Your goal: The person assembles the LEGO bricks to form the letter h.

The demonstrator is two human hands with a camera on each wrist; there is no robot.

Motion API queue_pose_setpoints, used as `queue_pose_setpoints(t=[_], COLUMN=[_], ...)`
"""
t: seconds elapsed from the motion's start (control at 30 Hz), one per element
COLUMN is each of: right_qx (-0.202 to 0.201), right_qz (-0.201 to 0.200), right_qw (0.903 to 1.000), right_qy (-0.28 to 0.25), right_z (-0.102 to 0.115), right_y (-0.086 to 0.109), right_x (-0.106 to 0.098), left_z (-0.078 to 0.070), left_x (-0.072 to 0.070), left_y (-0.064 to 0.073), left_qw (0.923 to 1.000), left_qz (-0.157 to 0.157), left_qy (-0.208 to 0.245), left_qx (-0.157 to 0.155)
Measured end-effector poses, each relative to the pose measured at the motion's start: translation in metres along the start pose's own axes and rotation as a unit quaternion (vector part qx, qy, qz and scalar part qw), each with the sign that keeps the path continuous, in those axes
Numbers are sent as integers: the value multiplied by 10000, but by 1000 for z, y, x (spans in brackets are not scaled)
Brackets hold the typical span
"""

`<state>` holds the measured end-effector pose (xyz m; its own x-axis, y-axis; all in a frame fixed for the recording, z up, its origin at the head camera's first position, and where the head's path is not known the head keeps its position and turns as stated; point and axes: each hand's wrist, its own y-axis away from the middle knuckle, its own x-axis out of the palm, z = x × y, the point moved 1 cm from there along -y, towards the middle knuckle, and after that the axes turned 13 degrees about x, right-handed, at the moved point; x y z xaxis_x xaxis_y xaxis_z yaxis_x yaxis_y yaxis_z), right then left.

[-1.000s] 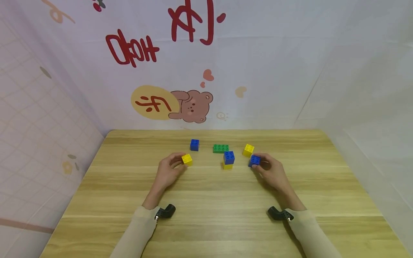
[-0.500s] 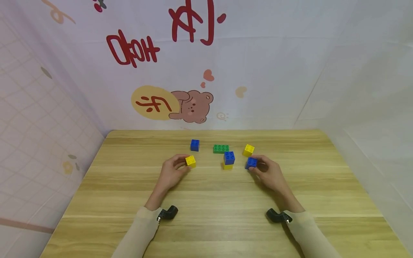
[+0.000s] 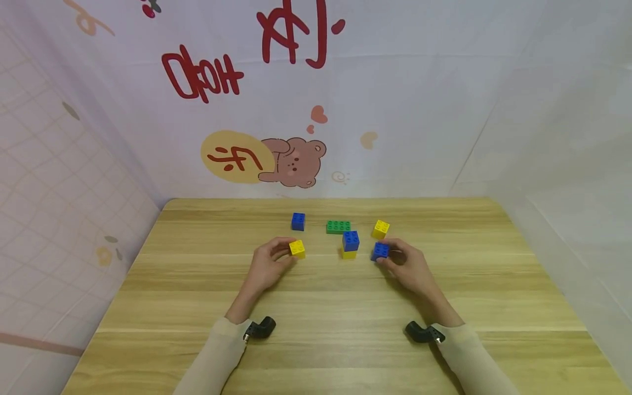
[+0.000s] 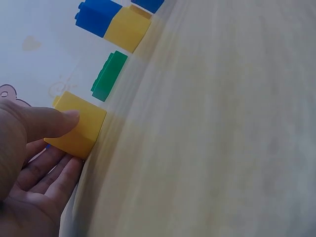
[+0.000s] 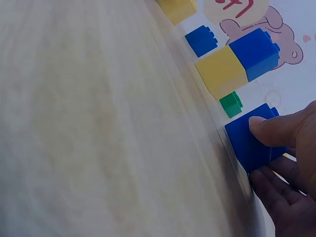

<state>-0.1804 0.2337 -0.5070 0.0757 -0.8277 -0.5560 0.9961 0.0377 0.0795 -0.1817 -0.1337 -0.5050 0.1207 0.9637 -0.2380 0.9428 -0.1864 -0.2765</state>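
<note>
In the head view my left hand point(image 3: 269, 264) pinches a yellow toy brick point(image 3: 297, 249) between thumb and fingers. The left wrist view shows the thumb lying on that yellow brick point(image 4: 79, 126) at its near side. On the other side my right hand point(image 3: 408, 267) pinches a blue brick point(image 3: 380, 252); in the right wrist view the thumb presses the face of this blue brick point(image 5: 249, 140). Between the two hands stands a stack, a blue brick point(image 3: 350, 240) on top of a yellow brick point(image 3: 349, 254). Neither hand touches the stack.
Behind the stack lies a long green brick point(image 3: 338, 227). A loose blue brick point(image 3: 298, 221) sits back left and a loose yellow brick point(image 3: 381, 229) back right, just behind the right hand's brick. A printed cloth wall point(image 3: 405, 109) rises at the table's point(image 3: 326, 340) far edge.
My left hand has carried the yellow brick right and slightly nearer. My right hand has shifted left with the blue brick. The stack and loose bricks stay put.
</note>
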Motion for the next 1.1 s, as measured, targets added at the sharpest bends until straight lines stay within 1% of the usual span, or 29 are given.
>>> queue_pose_setpoints(t=[0.2, 0.33, 0.57, 0.83, 1.1], right_qx=[47, 15, -107, -164, -157], right_qz=[55, 101, 203, 262, 324], right_qw=[9999, 9999, 9997, 9995, 9992], right_qy=[114, 97, 31, 110, 157], right_z=[2, 2, 4, 7, 11], right_y=[2, 2, 5, 7, 11], right_x=[3, 5, 8, 10, 14], left_z=[-2, -5, -9, -7, -10], left_x=[4, 7, 11, 14, 19], left_y=[1, 1, 1, 1, 3], left_qw=[10000, 9999, 9999, 9998, 9996], left_qz=[28, 56, 147, 202, 259], left_qy=[32, 13, -22, 74, 72], left_qx=[-74, -134, -66, 8, -85])
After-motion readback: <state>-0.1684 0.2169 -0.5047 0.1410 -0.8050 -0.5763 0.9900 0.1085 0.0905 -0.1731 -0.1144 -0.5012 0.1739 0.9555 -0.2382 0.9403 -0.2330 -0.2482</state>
